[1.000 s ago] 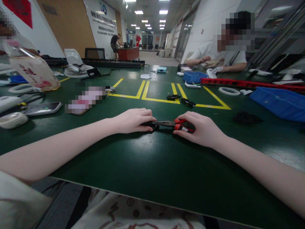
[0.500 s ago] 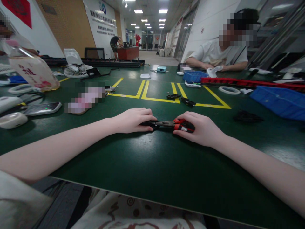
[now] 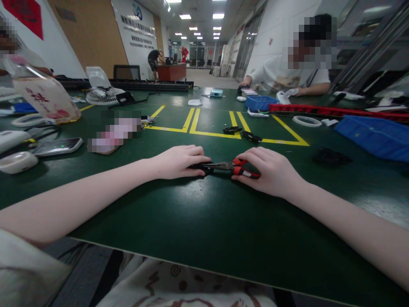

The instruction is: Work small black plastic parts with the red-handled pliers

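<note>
Just above the green table, my left hand (image 3: 180, 162) pinches a small black plastic part (image 3: 204, 167) between thumb and fingers, which cover much of it. My right hand (image 3: 271, 170) is closed around the red-and-black handles of needle-nose pliers (image 3: 236, 166). The pliers point left, and their jaws reach the black part beside my left fingertips. Whether the jaws grip it I cannot tell. Beyond my hands, two more black parts, one (image 3: 232, 129) left of the other (image 3: 252, 136), lie by the yellow tape lines.
A blue bin (image 3: 377, 136) and a dark bundle (image 3: 332, 156) lie to the right. At left are a phone (image 3: 57, 146), a pink-patterned object (image 3: 111, 136), a drink bottle (image 3: 44, 91) and a white fan (image 3: 102, 87). Across the table sits a person (image 3: 287, 79).
The handles of the pliers have spread a little wider in my right hand. My left hand stays in place. Across the table, the person's arm has moved left towards a dark object.
</note>
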### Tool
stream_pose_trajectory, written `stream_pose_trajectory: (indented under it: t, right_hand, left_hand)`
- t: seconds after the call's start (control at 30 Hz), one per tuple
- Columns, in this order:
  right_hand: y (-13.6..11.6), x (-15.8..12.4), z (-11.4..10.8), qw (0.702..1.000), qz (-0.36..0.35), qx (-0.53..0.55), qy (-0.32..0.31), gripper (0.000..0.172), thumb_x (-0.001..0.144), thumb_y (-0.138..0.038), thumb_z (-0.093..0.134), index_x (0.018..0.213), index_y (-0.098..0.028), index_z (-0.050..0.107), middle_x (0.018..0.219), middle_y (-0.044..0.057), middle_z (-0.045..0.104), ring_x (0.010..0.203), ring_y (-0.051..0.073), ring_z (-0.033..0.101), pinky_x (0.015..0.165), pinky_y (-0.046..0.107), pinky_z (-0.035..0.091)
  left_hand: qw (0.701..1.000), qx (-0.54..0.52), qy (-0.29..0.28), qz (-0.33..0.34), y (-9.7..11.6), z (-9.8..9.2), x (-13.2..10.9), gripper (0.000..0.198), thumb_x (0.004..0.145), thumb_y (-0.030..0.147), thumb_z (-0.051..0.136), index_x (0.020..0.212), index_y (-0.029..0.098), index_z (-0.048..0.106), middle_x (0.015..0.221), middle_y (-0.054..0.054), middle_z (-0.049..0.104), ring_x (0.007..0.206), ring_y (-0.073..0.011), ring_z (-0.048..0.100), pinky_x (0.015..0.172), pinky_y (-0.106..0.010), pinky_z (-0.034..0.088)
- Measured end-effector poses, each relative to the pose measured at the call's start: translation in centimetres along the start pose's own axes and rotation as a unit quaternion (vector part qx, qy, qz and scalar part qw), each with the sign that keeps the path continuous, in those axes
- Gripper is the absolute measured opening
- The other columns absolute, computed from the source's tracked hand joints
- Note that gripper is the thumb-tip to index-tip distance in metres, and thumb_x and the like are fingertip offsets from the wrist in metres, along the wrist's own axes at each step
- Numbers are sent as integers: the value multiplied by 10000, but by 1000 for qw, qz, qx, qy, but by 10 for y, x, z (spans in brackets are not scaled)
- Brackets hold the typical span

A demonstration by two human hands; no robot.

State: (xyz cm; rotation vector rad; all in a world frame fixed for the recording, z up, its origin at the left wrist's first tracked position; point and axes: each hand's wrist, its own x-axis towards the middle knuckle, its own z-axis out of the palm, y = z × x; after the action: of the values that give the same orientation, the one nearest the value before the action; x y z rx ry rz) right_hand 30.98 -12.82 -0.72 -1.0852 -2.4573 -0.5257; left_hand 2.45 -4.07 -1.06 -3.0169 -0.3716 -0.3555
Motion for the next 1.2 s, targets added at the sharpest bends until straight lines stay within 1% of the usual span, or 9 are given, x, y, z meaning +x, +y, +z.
stream_pose_trajectory:
  t: [0.1, 0.2, 0.33, 0.5, 0.87, 1.2]
  right_hand:
    - [-1, 1, -1, 999, -26, -31, 16, 360, 867, -438, 648, 1031, -118, 625, 945, 140, 703, 807, 251, 647, 693, 376, 539]
    - [-1, 1, -2, 998, -34, -42, 22, 360, 869, -436, 647, 1033, -117, 624, 949, 142, 703, 810, 252, 647, 691, 373, 536]
    - [0, 0, -1, 1000, -16, -20, 14, 344, 864, -439, 651, 1018, -132, 626, 941, 133, 708, 807, 246, 653, 700, 373, 541]
    - [-1, 1, 0, 999, 19, 26, -2, 346, 848, -456, 668, 1003, -147, 638, 940, 121, 710, 811, 244, 664, 711, 376, 551]
    - [0, -1, 2, 999, 25, 41, 6, 347, 835, -459, 680, 996, -155, 636, 935, 113, 704, 815, 241, 667, 712, 374, 556]
    - [-2, 1, 0, 998, 32, 54, -6, 344, 845, -454, 673, 1012, -155, 635, 954, 116, 701, 831, 242, 667, 712, 375, 557]
  left_hand:
    - [1000, 17, -6, 2, 1, -1, 0, 432, 1012, 402, 464, 1339, 133, 552, 1123, -118, 605, 974, -222, 591, 814, -307, 472]
    - [999, 46, -11, 6, 2, -2, 1, 447, 1019, 402, 445, 1354, 120, 535, 1134, -129, 602, 959, -228, 589, 811, -315, 471]
    - [998, 56, -11, 9, 2, -1, 1, 447, 1018, 405, 448, 1360, 129, 530, 1145, -128, 601, 969, -230, 588, 818, -313, 470]
    - [1000, 25, -3, 0, 0, 1, 1, 422, 1011, 413, 463, 1332, 157, 560, 1126, -113, 606, 968, -221, 592, 807, -306, 473]
    - [1000, 10, 12, 9, 1, 1, 1, 414, 988, 390, 489, 1321, 158, 566, 1120, -108, 607, 955, -219, 599, 798, -316, 487]
    - [1000, 13, 9, 8, -1, 3, 0, 424, 993, 395, 474, 1332, 154, 555, 1126, -105, 601, 954, -220, 595, 800, -321, 489]
